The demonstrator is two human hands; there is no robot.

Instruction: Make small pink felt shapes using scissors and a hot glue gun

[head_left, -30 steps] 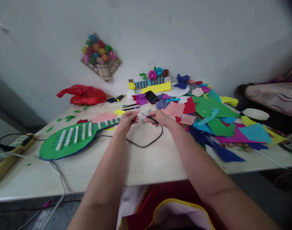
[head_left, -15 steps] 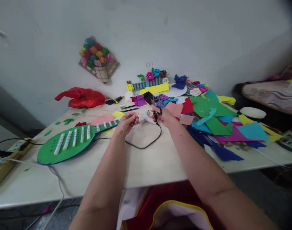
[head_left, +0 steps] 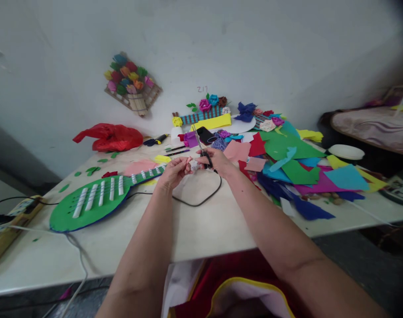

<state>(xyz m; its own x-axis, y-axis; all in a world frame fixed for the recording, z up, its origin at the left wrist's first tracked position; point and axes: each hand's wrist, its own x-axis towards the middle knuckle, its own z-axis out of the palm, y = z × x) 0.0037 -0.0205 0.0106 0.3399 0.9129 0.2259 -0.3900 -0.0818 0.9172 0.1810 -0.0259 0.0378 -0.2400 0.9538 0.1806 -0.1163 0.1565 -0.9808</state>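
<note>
My left hand (head_left: 175,171) pinches a small pale pink piece of paper (head_left: 189,160) between thumb and fingertips. In my right hand (head_left: 218,161) is a pair of scissors (head_left: 205,155), with black handles and the blades pointing up and away from me. The right fingertips are close to the pink piece. Behind and between the hands lies a white object (head_left: 194,165), mostly hidden; a black cord (head_left: 196,206) loops over the table near it. Left of my left hand rests a green guitar-shaped board (head_left: 98,216) with white bars and strings.
Colourful paper sheets (head_left: 290,152) are piled on the right. A red plastic bag (head_left: 118,138), green paper leaves (head_left: 92,170) and pens (head_left: 176,153) lie at the left and back. A phone (head_left: 204,135) lies beyond my hands. A yellow power strip (head_left: 19,225) sits far left.
The right hand drew the scissors away from the left hand and turned the blades upward, then came back close to it. The left hand keeps its pinch. The view has shifted slightly right.
</note>
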